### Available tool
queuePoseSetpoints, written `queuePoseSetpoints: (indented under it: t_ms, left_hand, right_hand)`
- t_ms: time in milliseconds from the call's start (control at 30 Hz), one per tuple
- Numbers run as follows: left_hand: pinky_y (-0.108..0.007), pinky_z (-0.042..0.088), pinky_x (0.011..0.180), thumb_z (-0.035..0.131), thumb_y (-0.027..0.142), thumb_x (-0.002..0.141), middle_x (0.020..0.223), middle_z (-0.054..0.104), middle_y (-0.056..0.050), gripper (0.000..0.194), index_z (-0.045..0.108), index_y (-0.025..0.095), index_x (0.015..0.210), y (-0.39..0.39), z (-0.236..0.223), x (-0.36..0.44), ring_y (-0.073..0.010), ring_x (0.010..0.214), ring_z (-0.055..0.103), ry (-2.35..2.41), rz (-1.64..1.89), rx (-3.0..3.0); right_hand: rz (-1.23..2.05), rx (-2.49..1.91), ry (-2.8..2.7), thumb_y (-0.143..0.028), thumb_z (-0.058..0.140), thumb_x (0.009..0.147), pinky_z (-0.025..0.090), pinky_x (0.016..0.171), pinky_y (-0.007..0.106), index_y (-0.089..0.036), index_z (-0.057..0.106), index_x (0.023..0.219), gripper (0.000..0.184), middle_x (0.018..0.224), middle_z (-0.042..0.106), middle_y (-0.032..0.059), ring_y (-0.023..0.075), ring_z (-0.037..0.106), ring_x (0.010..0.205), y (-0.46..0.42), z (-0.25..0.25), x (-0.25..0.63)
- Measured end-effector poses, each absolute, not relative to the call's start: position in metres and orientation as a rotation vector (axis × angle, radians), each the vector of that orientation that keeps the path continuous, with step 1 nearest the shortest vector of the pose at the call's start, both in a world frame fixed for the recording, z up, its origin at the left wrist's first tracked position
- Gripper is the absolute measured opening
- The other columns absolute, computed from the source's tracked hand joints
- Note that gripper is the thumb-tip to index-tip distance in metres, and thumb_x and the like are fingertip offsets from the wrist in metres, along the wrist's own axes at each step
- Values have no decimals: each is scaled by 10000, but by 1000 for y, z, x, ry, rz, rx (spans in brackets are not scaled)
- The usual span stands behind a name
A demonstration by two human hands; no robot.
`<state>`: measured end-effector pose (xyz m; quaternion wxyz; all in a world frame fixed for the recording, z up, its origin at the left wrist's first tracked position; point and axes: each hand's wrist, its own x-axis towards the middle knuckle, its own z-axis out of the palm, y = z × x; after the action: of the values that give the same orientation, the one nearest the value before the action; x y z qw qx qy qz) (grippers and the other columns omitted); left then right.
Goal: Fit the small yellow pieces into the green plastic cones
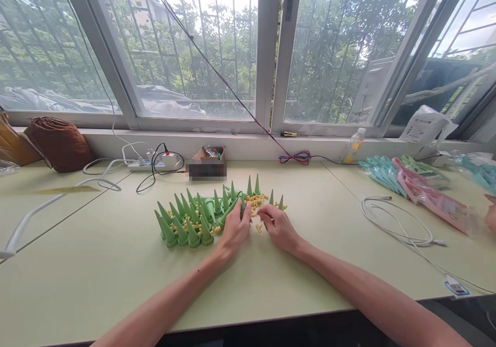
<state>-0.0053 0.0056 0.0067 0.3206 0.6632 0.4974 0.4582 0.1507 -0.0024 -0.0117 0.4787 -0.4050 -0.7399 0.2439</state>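
The left hand (235,225) grips a green cone (243,205). The right hand (279,227) curls beside it, contents unclear.

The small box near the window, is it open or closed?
Open: the small box has its top uncovered, with clear plastic showing inside.

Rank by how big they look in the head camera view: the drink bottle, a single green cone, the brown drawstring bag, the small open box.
Largest to smallest:
Brown drawstring bag
Small open box
Drink bottle
Single green cone
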Motion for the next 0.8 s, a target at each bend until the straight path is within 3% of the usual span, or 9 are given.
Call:
queuePoseSetpoints:
  t_ms: [133,333,500,633,800]
  left_hand:
    - [-300,437,682,435,447,947,752,594,-11,290,548,194,863,8,6,-5,-183,697,557,1332,1222,1736]
    - [-302,440,668,429,452,947,772,606,-21,299,551,189,878,9,4,-6,-183,699,562,1330,1200,1712]
    - [-295,440,628,435,472,944,756,607,-23,314,550,185,890,9,2,-6,-179,667,574,1324,1174,1668]
    - [-286,444,609,447,479,939,757,600,-19,316,554,186,890,11,-1,-7,-174,660,580,1308,1188,1654]
    - [-291,444,614,461,479,929,775,618,-22,316,565,183,892,12,-3,-7,-175,649,582,1297,1204,1641]
  right_hand:
    - [562,-988,-1869,-238,478,954,434,614,254,-188,611,843,180,832,577,42,153,529,704,-2,-12,150]
    - [480,-883,-2103,-282,576,905,372,564,226,-179,553,688,242,620,495,-25,107,443,562,-12,-4,151]
    - [365,-878,-2414,-312,738,749,341,538,217,-181,575,723,211,526,531,-52,99,471,489,-24,0,152]
    - [196,-891,-2547,-224,644,801,319,529,232,-184,566,727,115,620,641,-2,117,510,510,-24,-2,152]
    - [152,-864,-2532,-118,574,790,326,539,239,-182,548,726,94,627,619,-1,113,468,507,-18,-6,153]
